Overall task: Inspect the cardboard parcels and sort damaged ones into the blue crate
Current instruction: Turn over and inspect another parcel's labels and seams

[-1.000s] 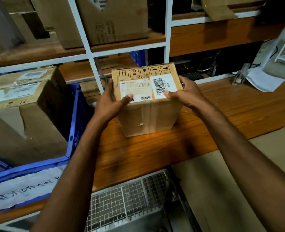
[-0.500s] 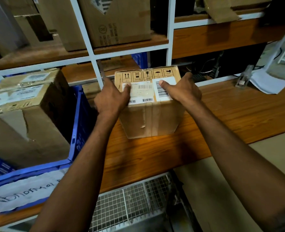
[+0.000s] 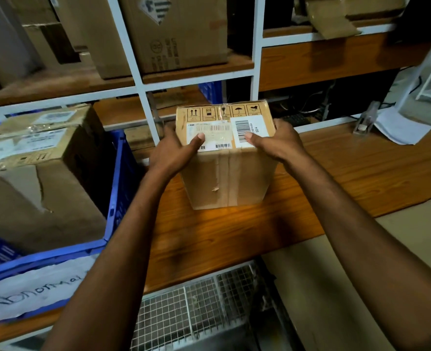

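Head view. A wooden bench [image 3: 348, 173] ran across the scene in front of a white shelf frame [image 3: 143, 79], whose wooden shelves carried several large cardboard cartons [image 3: 179, 34]. Below the bench's front edge lay a wire mesh panel [image 3: 191, 307]. Loose papers [image 3: 401, 127] rested on the far right of the bench.

The blue crate [image 3: 118, 173] stood at the left end of the bench, with a handwritten paper sign [image 3: 32, 290] reading "Abnormal" on its front wall. Inside it sat a large torn box [image 3: 40, 188] with a ragged rip down its near face.

The parcel [image 3: 229, 178] stood upright on the bench just right of the crate and apart from it, barcode labels [image 3: 212, 135] and handling symbols on its top face. The left hand [image 3: 170, 153] gripped its left side and the right hand [image 3: 280, 143] its right side. Each thumb pressed on the top face, while the fingers wrapped round the sides and were mostly hidden.
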